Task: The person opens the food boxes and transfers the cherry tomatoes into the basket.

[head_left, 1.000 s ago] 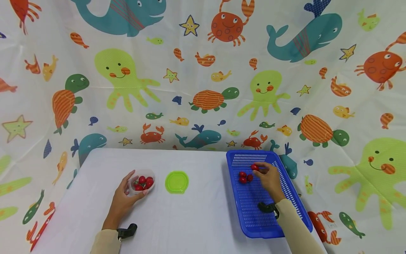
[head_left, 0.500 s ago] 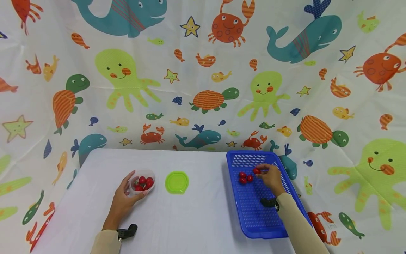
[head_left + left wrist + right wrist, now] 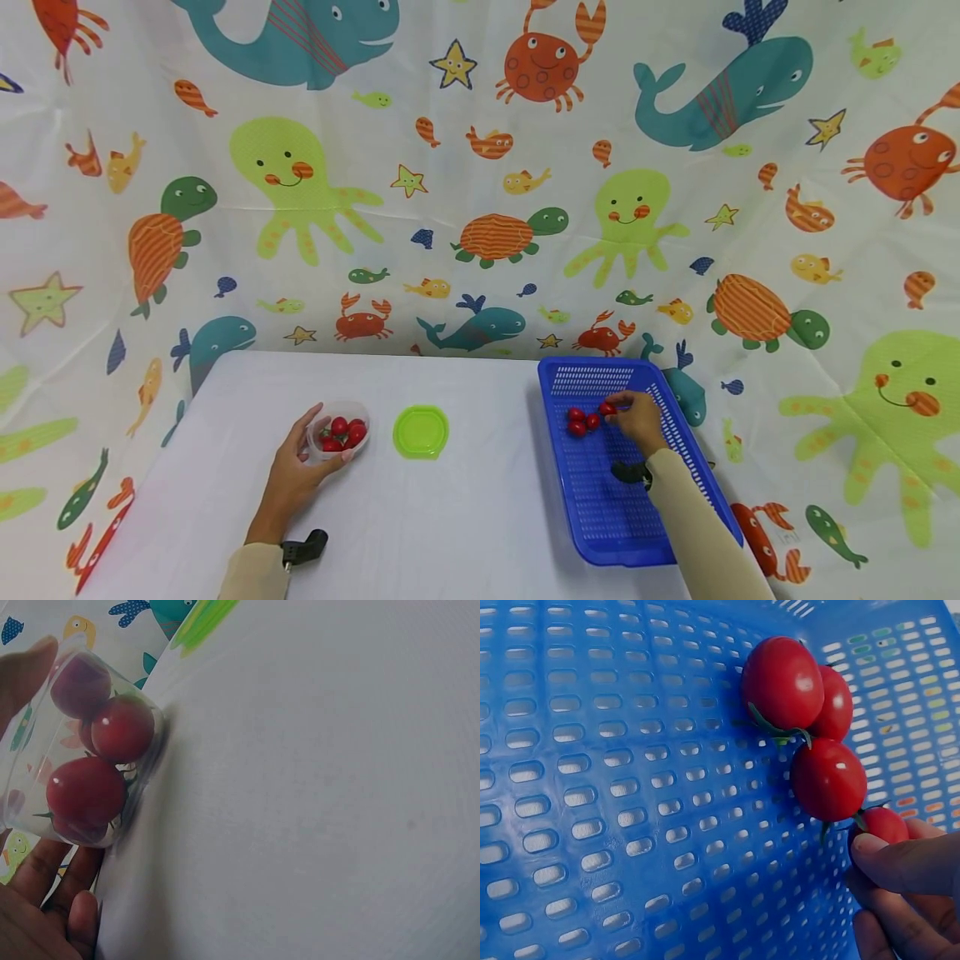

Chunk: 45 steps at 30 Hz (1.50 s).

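Note:
My left hand (image 3: pixel 292 477) grips a small clear plastic container (image 3: pixel 360 410) on the left of the table, thumb on one side and fingers on the other. Several red cherry tomatoes (image 3: pixel 86 791) with green stems lie inside it, seen through its wall in the left wrist view. Over at the right, my right hand (image 3: pixel 639 422) is inside the blue basket (image 3: pixel 600 521), pinching a cherry tomato (image 3: pixel 885 823) between thumb and fingers low by its floor. Three more tomatoes (image 3: pixel 829 780) sit clustered right beside it. The hand partly covers the pinched one.
A bright green lid (image 3: pixel 421 432) lies flat on the white table (image 3: pixel 480 500), just right of the container. Raised slotted walls surround the basket. Behind the table hangs a cloth (image 3: pixel 465 183) printed with sea animals.
My right hand has lowered the pinched tomato slightly toward the front of the basket, close to the other three. The left hand and container have stayed in place.

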Motion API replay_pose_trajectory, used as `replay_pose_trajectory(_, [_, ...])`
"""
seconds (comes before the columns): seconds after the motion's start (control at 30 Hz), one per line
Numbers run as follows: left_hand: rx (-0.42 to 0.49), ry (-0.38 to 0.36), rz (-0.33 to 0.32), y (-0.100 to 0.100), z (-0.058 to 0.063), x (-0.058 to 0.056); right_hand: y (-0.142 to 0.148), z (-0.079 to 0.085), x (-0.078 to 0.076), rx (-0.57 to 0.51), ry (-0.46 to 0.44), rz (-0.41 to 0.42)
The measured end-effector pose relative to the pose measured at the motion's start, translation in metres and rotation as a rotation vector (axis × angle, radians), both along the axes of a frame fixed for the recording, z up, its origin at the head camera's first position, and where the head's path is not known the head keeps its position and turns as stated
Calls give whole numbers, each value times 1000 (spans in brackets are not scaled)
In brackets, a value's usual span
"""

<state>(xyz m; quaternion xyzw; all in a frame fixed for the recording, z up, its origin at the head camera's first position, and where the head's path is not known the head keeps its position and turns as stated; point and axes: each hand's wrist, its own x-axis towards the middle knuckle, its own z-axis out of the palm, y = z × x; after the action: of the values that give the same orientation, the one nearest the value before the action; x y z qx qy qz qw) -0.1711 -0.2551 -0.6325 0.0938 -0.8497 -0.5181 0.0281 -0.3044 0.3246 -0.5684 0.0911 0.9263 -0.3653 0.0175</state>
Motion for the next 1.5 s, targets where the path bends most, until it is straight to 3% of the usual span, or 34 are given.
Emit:
replay_pose_trajectory(0.33, [-15, 2, 5, 1, 2, 1, -3, -8, -3, 9, 15, 12])
replay_pose_trajectory(0.73, [-11, -12, 1, 0, 1, 1, -8, -1, -1, 81, 40, 37])
replay_pose_trajectory(0.87, [-12, -13, 1, 0, 2, 1, -17, 10, 0, 71, 106, 24])
replay_pose_trajectory(1.1, [-5, -10, 7, 0, 4, 2, -56, 40, 3, -7, 223, 82])
replay_pose_trajectory(1.5, [-3, 5, 1, 2, 2, 0, -133, 70, 8, -232, 259, 184])
